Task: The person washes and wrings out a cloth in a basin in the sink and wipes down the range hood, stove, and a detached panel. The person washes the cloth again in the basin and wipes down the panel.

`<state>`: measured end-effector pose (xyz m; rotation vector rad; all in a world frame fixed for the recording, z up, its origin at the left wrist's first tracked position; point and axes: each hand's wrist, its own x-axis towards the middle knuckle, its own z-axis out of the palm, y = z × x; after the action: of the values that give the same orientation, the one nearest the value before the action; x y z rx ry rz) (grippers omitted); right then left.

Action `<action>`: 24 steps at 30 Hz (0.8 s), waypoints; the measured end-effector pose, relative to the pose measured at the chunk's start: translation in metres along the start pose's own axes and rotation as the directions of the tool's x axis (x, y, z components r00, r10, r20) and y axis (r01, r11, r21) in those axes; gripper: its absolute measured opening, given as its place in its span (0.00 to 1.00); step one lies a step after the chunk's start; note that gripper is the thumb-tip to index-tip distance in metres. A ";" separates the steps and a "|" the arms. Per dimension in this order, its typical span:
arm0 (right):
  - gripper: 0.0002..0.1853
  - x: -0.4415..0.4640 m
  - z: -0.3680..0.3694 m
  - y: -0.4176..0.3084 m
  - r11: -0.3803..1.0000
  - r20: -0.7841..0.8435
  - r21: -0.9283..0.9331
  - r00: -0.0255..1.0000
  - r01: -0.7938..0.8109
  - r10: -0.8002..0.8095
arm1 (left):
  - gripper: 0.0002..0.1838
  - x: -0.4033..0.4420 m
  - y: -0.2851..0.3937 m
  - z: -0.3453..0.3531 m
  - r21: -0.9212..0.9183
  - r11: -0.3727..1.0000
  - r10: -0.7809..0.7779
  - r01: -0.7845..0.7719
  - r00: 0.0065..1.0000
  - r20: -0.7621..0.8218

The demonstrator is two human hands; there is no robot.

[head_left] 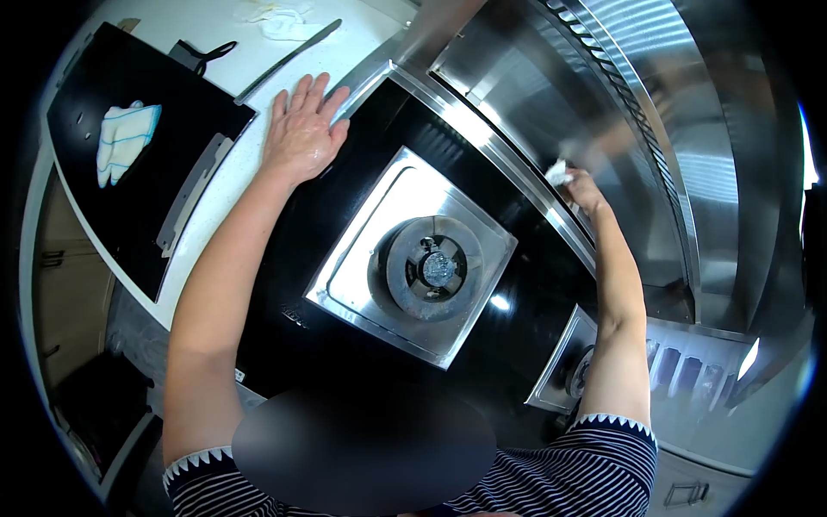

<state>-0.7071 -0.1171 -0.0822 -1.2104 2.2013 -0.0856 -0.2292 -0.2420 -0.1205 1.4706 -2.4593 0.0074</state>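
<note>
My left hand lies flat with its fingers spread, on the white counter at the edge of the black glass cooktop. My right hand is closed around a crumpled white cloth; whether it is fabric or paper I cannot tell. It reaches to the shiny steel panel behind the cooktop. Between my arms is a gas burner, set in a square steel drip tray. No pan support stands on it.
A second burner is partly hidden by my right arm. The steel range hood curves along the right. On the left, a folded white cloth with blue lines rests on a black panel. A long dark knife-like thing lies behind it.
</note>
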 end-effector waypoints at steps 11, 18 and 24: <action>0.16 0.027 0.067 -0.219 0.877 -0.233 0.197 0.890 0.438 -0.392 | 0.25 0.000 0.002 -0.002 -0.022 1.000 -0.021 0.021 1.000 0.023; 0.28 -0.015 0.128 -0.284 0.602 -0.315 -0.302 0.519 0.739 -0.795 | 0.25 0.000 0.000 0.001 -0.026 1.000 0.003 -0.003 1.000 -0.001; 0.35 -0.020 0.116 -0.244 0.736 0.029 -0.245 0.764 0.631 -0.645 | 0.25 -0.001 -0.003 0.001 -0.007 1.000 0.015 -0.016 1.000 -0.011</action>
<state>-0.4549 -0.2162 -0.0842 -2.0947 1.7690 -0.1349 -0.2267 -0.2429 -0.1224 1.4445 -2.4591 0.0096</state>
